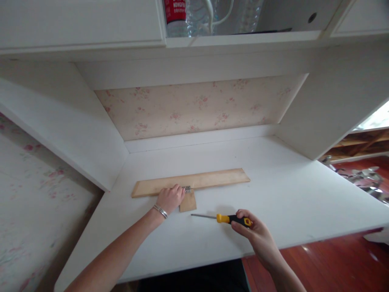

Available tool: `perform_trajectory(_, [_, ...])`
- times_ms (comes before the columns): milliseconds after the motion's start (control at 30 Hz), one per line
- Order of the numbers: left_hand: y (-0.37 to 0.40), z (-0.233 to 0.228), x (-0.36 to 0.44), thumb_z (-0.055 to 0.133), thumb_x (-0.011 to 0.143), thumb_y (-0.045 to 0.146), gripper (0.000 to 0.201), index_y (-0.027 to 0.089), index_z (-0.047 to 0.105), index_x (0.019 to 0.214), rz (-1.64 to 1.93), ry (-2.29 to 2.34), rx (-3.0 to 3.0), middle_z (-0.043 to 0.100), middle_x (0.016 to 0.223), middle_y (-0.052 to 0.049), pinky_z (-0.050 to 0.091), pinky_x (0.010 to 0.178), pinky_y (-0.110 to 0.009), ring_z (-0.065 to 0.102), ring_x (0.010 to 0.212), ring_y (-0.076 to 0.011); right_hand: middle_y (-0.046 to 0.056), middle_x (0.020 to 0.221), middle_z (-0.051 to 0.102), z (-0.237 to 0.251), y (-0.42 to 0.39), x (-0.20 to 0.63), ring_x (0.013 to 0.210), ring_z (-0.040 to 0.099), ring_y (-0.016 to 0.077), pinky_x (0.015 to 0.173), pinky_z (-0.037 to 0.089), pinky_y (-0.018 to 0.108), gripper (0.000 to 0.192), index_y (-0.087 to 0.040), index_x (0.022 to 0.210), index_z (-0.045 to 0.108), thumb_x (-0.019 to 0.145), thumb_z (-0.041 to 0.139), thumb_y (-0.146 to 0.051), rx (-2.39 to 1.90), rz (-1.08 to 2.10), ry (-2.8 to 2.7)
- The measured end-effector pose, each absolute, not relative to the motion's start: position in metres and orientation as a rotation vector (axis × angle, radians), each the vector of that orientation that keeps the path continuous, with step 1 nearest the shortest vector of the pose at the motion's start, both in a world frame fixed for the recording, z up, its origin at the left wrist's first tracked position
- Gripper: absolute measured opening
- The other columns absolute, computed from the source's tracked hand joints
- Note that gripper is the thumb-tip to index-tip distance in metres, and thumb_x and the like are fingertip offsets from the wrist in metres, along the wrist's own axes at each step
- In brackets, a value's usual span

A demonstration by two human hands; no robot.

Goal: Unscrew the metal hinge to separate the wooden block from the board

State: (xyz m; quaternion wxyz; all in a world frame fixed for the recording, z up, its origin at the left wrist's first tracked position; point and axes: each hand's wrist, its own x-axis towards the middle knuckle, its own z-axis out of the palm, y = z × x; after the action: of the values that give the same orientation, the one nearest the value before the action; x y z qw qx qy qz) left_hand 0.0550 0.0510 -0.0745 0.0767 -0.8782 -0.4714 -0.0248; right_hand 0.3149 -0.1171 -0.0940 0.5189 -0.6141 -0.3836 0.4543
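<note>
A long, narrow wooden board (220,178) lies across the white desk. Against its near edge sits a small wooden block (188,202). Where the two pieces meet there is a small metal hinge (187,188). My left hand (170,198) is closed at the hinge, its fingertips on or right beside the metal; part of it and the wood beneath are covered by the hand. To the right, my right hand (251,227) grips a yellow and black screwdriver (223,218) by its handle. The screwdriver's shaft points left, its tip just below the small block and apart from it.
The white desk (304,194) has side panels left and right and a floral back panel (197,105). Overhead, an open shelf (243,39) holds plastic bottles (176,16) and a white cable (210,16). Reddish wooden floor (322,259) shows beyond the front edge.
</note>
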Motion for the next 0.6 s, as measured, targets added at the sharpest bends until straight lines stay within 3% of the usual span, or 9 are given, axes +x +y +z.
perform_trajectory(167, [0.051,-0.08,0.066,0.023,0.095,0.039,0.054,0.019,0.07,0.078,-0.103,-1.782,-2.534,0.069,0.077,-0.01,0.045,0.062,-0.029,0.065,0.073,-0.0221,-0.001,0.088,0.053,-0.097,-0.114,0.313,0.079,0.05,0.0164,0.066,0.038,0.026,0.028,-0.023,0.085,0.053,0.071,0.071,-0.038,-1.466,1.093,-0.949])
perform_trajectory(367, [0.052,-0.074,0.058,0.014,0.095,0.045,0.066,0.018,0.069,0.073,-0.068,-1.87,-2.561,0.067,0.072,-0.011,0.045,0.064,-0.029,0.065,0.071,-0.0213,-0.001,0.087,0.053,-0.094,-0.113,0.309,0.075,0.05,0.0159,0.064,0.039,0.025,0.029,-0.023,0.084,0.054,0.069,0.072,-0.04,-1.478,1.083,-0.937])
perform_trajectory(467, [0.05,-0.064,0.046,0.02,0.096,0.041,0.052,0.019,0.067,0.089,-0.15,-1.657,-2.68,0.066,0.088,-0.008,0.045,0.068,-0.027,0.063,0.08,-0.018,0.0,0.087,0.054,-0.093,-0.113,0.309,0.076,0.05,0.0164,0.064,0.039,0.026,0.03,-0.022,0.084,0.054,0.068,0.072,-0.04,-1.475,1.082,-0.924])
perform_trajectory(533, [0.05,-0.058,0.038,0.029,0.095,0.033,0.035,0.023,0.061,0.107,-0.148,-1.389,-2.822,0.062,0.105,-0.006,0.045,0.069,-0.025,0.061,0.087,-0.0156,0.001,0.087,0.054,-0.094,-0.114,0.309,0.076,0.051,0.017,0.064,0.04,0.026,0.029,-0.022,0.084,0.055,0.068,0.072,-0.039,-1.472,1.086,-0.92])
perform_trajectory(600, [0.053,-0.055,0.033,0.036,0.092,0.021,0.032,0.027,0.056,0.117,-0.085,-1.134,-2.91,0.058,0.115,-0.005,0.045,0.071,-0.025,0.058,0.094,-0.0153,0.001,0.087,0.054,-0.095,-0.114,0.309,0.076,0.05,0.0168,0.064,0.04,0.026,0.028,-0.022,0.085,0.055,0.069,0.072,-0.038,-1.467,1.097,-0.922])
